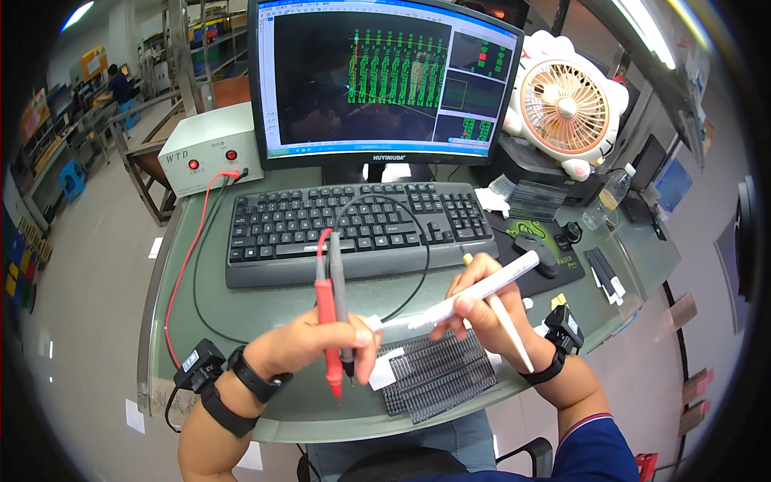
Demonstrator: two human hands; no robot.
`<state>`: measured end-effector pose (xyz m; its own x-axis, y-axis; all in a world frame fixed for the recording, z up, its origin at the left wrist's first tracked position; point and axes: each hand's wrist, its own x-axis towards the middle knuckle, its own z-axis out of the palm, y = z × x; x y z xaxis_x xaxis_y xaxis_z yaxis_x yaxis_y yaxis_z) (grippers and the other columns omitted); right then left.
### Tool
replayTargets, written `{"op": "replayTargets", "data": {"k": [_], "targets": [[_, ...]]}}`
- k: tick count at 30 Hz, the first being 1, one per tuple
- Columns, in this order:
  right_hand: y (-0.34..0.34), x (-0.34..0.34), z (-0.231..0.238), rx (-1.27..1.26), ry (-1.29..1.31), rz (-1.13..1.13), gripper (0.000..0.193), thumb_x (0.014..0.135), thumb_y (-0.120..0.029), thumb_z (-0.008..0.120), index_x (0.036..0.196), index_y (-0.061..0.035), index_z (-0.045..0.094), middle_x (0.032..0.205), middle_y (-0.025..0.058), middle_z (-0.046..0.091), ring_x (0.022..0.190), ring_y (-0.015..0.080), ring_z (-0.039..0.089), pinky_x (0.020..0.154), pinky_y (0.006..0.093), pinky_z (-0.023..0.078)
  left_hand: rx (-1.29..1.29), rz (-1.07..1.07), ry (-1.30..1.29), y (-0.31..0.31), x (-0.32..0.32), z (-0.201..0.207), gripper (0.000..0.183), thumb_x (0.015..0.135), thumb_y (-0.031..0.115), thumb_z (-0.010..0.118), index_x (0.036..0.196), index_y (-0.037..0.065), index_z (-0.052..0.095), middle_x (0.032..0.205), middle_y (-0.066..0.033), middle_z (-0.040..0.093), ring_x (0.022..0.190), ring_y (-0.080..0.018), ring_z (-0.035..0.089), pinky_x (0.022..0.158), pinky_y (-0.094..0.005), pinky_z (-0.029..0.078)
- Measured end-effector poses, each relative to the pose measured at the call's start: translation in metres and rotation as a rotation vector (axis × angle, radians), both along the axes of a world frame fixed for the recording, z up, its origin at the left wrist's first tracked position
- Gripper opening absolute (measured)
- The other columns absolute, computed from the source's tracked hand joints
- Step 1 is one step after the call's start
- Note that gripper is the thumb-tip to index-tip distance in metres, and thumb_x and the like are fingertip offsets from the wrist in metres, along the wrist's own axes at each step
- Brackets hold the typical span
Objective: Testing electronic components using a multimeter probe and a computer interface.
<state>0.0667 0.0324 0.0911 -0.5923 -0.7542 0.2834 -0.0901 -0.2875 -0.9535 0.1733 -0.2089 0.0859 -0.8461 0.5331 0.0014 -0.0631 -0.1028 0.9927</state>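
My left hand [301, 344] is closed round a red test probe [328, 333] and a black test probe [339, 297], held together with their tips down. A small white piece [374, 323] shows at its fingertips; I cannot make out its kind. In my right hand [482, 317] are a white marker [498, 277], slanting down toward the left hand, and a thin cream-coloured stick [511, 336] crossing beneath it. Under and between the hands, near the table's front edge, lie dark circuit board panels [442, 381], overlapping, with a white paper [385, 369] beside them.
Behind the hands is a black keyboard [361, 225], below a monitor [361, 80] with a green circuit layout. Probe leads run to a white box [209, 153] at left. A mouse [536, 253], bottle [608, 198], fan [566, 104] and dark strips [602, 273] stand or lie right.
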Motion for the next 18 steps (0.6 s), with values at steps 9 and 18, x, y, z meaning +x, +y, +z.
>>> {"op": "replayTargets", "data": {"k": [9, 18], "targets": [[0.0, 0.017, -0.021, 0.379, 0.478, 0.026, 0.026, 0.084, -0.022, 0.072, 0.082, -0.0043, 0.053, 0.073, 0.0037, 0.056, 0.062, 0.011, 0.054, 0.053, 0.0272, 0.041, -0.156, 0.005, -0.214, -0.006, -0.007, -0.006, 0.038, 0.095, 0.021, 0.037, 0.077, 0.0, 0.063, 0.076, -0.0077, 0.063, 0.105, -0.0303, 0.064, 0.087, -0.0318, 0.043], [-0.002, 0.02, -0.018, 0.462, 0.454, 0.06, 0.026, 0.083, -0.021, 0.073, 0.083, -0.0036, 0.054, 0.073, 0.0048, 0.056, 0.061, 0.0124, 0.054, 0.053, 0.0285, 0.04, -0.152, -0.001, -0.224, -0.006, -0.008, -0.011, 0.035, 0.096, 0.02, 0.039, 0.078, 0.001, 0.062, 0.077, -0.0071, 0.064, 0.104, -0.0287, 0.065, 0.088, -0.0314, 0.043]]}}
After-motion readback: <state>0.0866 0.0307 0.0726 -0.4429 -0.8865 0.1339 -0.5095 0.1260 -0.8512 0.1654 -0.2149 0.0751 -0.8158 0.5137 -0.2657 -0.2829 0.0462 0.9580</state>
